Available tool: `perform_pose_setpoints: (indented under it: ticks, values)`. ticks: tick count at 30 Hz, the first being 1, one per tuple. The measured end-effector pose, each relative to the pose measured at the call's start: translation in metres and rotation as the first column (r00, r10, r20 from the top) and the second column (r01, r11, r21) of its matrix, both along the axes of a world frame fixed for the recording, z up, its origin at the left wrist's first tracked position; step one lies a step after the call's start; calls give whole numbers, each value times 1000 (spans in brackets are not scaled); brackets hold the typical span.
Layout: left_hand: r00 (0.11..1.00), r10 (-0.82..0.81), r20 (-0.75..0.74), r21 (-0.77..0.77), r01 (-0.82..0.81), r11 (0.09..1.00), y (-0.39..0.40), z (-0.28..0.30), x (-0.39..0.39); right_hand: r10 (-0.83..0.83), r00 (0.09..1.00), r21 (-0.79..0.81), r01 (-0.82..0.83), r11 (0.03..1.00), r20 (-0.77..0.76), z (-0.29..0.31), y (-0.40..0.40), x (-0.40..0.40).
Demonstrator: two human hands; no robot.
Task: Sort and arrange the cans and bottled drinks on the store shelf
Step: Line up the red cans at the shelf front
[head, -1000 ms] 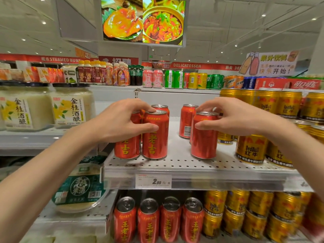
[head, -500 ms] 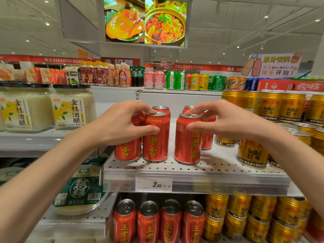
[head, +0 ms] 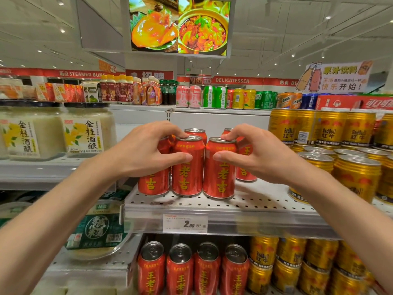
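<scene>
Several red cans with yellow characters stand on the white perforated shelf. My left hand grips the middle front red can, thumb on its face and fingers over its top, with another red can just to its left. My right hand grips the right front red can, which stands upright on the shelf almost touching the middle one. More red cans stand behind, partly hidden by my hands.
Gold Red Bull cans fill the shelf's right side, stacked two high. Jars of white rice wine sit on the left shelf. A price tag hangs on the shelf edge. Red cans and gold cans line the shelf below.
My right hand has carried its red can leftward and turned the label to the front, setting it beside the can in my left hand. My left hand has stayed put.
</scene>
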State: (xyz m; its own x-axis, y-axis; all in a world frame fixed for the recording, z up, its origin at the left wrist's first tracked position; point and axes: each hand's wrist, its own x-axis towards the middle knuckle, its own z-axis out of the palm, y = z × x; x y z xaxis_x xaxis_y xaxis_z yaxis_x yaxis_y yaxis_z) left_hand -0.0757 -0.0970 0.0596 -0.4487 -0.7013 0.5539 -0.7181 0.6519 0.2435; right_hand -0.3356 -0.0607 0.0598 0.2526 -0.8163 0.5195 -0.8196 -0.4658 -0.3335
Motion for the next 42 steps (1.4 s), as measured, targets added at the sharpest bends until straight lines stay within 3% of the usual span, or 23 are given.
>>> perform_pose_setpoints:
  ticks: [9, 11, 13, 17, 22, 28, 42]
  values:
    - [980, 77, 182, -177, -44, 983, 7, 4, -7, 22, 998, 8, -22, 1000, -58, 13, 3, -19]
    - [978, 59, 198, -204, -17, 979, 10, 8, -18, -76, 995, -75, 71, 995, -66, 20, -3, -33]
    - [974, 32, 224, -202, 15, 979, 11, 12, -35, -209, 962, -117, 191, 975, -175, 25, -12, -42]
    - [963, 1, 271, -144, 40, 989, 7, 17, -64, -297, 890, -34, 305, 952, -347, 20, -32, -42]
    - [986, -66, 155, -47, 74, 996, 1, 11, -65, -254, 932, 6, 264, 964, -258, 12, -43, -42]
    - [988, -77, 132, -23, 80, 996, 2, 11, -66, -151, 981, 129, 167, 977, -125, 20, -39, -52]
    - [985, -96, 141, -33, 101, 994, -3, 9, -64, -2, 988, 168, 28, 985, -156, 29, 4, -55]
